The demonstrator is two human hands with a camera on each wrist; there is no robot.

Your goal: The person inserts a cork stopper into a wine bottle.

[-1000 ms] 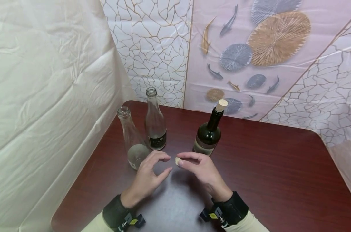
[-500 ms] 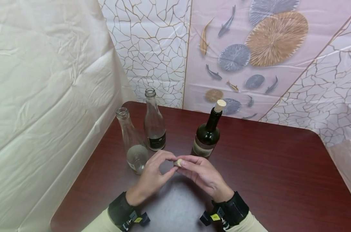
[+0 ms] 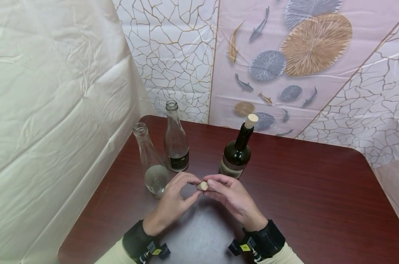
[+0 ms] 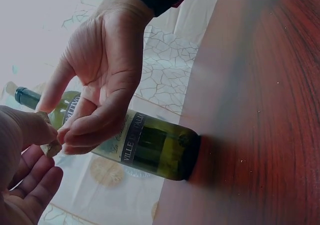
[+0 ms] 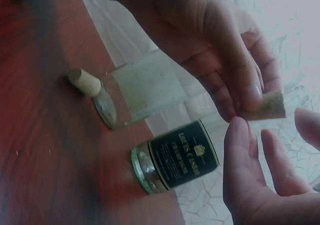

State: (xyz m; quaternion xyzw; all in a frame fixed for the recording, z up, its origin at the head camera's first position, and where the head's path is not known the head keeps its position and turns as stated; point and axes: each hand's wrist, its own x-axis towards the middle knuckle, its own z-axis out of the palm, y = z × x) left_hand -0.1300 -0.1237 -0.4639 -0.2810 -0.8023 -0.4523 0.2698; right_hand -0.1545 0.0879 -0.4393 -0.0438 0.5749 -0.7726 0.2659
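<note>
A short, light tan cork (image 3: 204,186) is held between my two hands above the table. My left hand (image 3: 174,201) pinches it between thumb and forefinger; the right wrist view shows the cork (image 5: 272,106) jutting from that grip. My right hand (image 3: 235,200) has its thumb and fingertips curved around the same cork, close against the left fingertips, which partly cover it. Behind the right hand, a dark green wine bottle (image 3: 237,154) stands upright with a cork (image 3: 251,121) in its neck. Two clear glass bottles, one nearer (image 3: 150,161) and one farther (image 3: 177,141), stand uncorked on the left.
A second loose cork (image 5: 85,82) lies on the table beside the nearer clear bottle's base. The dark red table (image 3: 318,198) ends at patterned cloth (image 3: 173,51) behind and a pale cloth wall (image 3: 61,121) on the left.
One second ago only my right hand held the cork, and the left hand was apart from it. The left hand has come in and pinched it; the cork has turned slightly between the fingers.
</note>
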